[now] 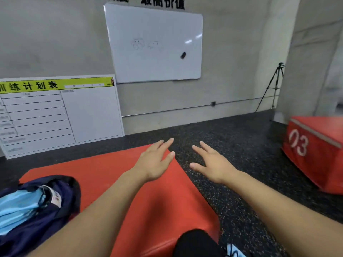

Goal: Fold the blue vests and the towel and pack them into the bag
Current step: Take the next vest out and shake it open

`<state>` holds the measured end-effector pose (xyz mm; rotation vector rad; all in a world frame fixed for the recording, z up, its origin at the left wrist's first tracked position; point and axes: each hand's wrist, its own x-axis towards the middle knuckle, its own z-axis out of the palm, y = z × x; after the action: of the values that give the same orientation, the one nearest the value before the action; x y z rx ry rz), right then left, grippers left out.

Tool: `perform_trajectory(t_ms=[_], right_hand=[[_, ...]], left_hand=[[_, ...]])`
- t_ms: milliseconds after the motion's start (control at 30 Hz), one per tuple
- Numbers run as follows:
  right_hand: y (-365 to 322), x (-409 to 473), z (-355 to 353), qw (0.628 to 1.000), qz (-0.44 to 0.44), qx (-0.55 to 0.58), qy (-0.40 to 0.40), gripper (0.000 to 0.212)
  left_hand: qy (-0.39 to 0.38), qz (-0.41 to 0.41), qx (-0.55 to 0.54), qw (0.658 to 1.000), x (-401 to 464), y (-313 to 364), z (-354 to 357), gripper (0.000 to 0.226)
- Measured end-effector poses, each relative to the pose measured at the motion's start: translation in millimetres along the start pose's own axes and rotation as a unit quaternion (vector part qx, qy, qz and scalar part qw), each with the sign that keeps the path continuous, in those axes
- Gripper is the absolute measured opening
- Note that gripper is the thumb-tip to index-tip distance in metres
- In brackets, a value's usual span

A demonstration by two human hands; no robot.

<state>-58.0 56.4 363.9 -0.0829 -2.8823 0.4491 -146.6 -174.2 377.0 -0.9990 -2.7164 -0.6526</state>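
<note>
A dark navy bag (61, 206) lies open at the lower left on the red mat (104, 175). Light blue fabric (20, 210) fills its opening. My left hand (156, 162) is stretched forward over the mat's far right corner, fingers straight and spread, holding nothing. My right hand (213, 164) reaches out beside it over the dark floor, also flat with fingers spread and empty. A scrap of light blue cloth (234, 252) shows at the bottom edge by a black knee (196, 243). No towel is in sight.
A red box (315, 154) marked 03 stands on the speckled black floor (232, 136) at right. A schedule board (55, 115) leans on the wall at left, a whiteboard (154, 43) hangs above, and a tripod (272, 88) stands at the back right.
</note>
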Motion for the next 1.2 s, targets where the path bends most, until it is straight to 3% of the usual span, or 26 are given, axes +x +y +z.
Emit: perform_trajectory(t_ms=[300,467,600,767,867,1200], right_hand=[[137.1,-109.5,39.4,0.996,0.081,-0.019,-0.023,0.077],[198.9,-170.4,85.4,0.990,0.128,-0.029,-0.056,0.077],[238.0,-213.5,133.8,0.977,0.184,-0.009,-0.102,0.080],[270.3,-268.2,199.5,0.956,0.234,0.017,-0.177,0.078],[281.5,-302.2,236.0,0.936,0.271,0.047,-0.220,0.097],[318.0,-400.7,304.9,0.882,0.326,0.063,-0.335,0.114]], left_hand=[[-0.116,0.091,-0.024,0.989,-7.8,105.0,151.4,0.059],[-0.182,0.098,-0.070,0.976,-37.5,143.9,228.2,0.058],[-0.274,0.087,-0.029,0.957,-51.5,151.3,277.1,0.058],[-0.293,0.107,0.023,0.950,-43.2,146.2,305.8,0.058],[-0.312,0.128,0.058,0.940,-38.6,143.1,321.6,0.059],[-0.395,0.147,-0.040,0.906,-49.7,181.5,397.3,0.078]])
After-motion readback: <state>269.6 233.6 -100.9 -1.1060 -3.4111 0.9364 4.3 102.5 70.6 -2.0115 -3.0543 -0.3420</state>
